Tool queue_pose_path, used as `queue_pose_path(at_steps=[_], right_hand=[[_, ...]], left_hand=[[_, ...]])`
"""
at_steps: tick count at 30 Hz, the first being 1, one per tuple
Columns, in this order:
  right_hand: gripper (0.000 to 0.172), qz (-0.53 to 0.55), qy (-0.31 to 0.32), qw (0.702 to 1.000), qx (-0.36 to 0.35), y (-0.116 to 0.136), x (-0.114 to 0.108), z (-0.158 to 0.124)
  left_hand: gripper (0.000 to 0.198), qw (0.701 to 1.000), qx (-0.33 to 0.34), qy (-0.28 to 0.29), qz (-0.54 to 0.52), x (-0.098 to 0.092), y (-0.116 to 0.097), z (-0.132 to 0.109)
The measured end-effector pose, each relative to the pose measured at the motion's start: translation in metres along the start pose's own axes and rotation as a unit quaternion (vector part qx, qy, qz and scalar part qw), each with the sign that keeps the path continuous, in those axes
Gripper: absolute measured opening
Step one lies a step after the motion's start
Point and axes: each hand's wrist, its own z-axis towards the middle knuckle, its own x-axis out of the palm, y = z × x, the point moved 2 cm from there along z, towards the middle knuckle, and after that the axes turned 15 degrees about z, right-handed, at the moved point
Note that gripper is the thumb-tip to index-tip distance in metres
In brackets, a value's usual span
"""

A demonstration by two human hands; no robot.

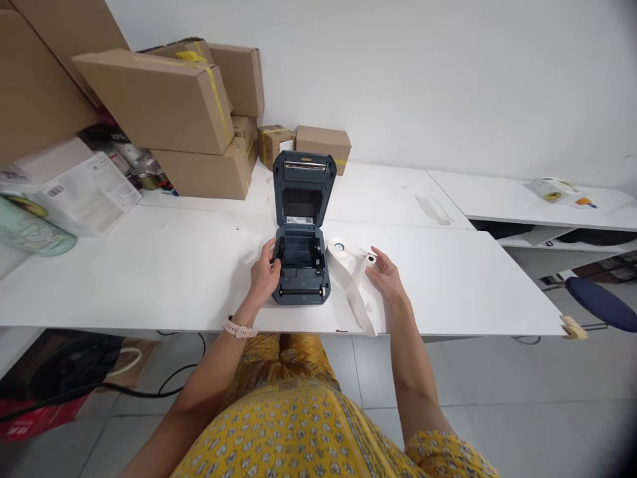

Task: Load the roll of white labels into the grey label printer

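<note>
1. Head view: a printer (300, 273) stands on a white table (458, 285), lid (304, 189) already raised toward twelve o'clock.
2. Left hand (265, 277) pinches its nine-o'clock rim.
3. Toward three, right hand (387, 277) apparently pinches a small roll (369, 260) (larger roll (339, 247) between; neither yet inside).

A mustard-yellow top (293, 435) bears a print of small whitish flowers. The right sleeve (445, 455), in similar print, leaves the forearm (413, 372) bare. A pale pink watch-style strap (239, 328) circles the left wrist (249, 309).
</note>
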Motion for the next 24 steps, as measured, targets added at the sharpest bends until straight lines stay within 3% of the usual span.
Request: queue_pose_path(at_steps=[3, 6, 8, 11, 14, 17, 21, 24], right_hand=[[0.086, 0.014, -0.003, 1.0, -0.017, 0.016, -0.005, -0.009], [0.072, -0.017, 0.008, 0.997, -0.069, 0.048, 0.001, -0.012], [0.065, -0.072, 0.053, 0.991, -0.098, 0.072, 0.015, -0.006], [0.075, -0.184, 0.142, 0.968, -0.094, 0.093, 0.046, 0.013], [0.094, -0.282, 0.206, 0.936, -0.044, 0.089, 0.073, 0.032], [0.097, -0.299, 0.229, 0.926, -0.025, 0.075, 0.09, 0.042], [0.087, -0.246, 0.188, 0.95, -0.046, 0.066, 0.09, 0.04], [0.083, -0.208, 0.135, 0.966, -0.068, 0.08, 0.075, 0.028]], left_hand=[[0.061, 1.0, -0.007, -0.007, 0.011, 0.0, -0.002, 0.0], [0.061, 1.0, -0.006, -0.007, 0.026, -0.001, -0.004, 0.001], [0.062, 0.999, -0.005, 0.0, 0.042, -0.002, -0.005, 0.003], [0.062, 0.998, -0.002, 0.009, 0.058, -0.004, -0.006, 0.003], [0.062, 0.998, 0.0, 0.013, 0.059, -0.005, -0.007, 0.002], [0.061, 0.998, 0.004, 0.009, 0.057, -0.005, -0.007, 0.0], [0.061, 0.999, 0.004, 0.004, 0.052, -0.004, -0.007, -0.001], [0.059, 0.999, -0.003, 0.003, 0.049, -0.003, -0.006, -0.002]])
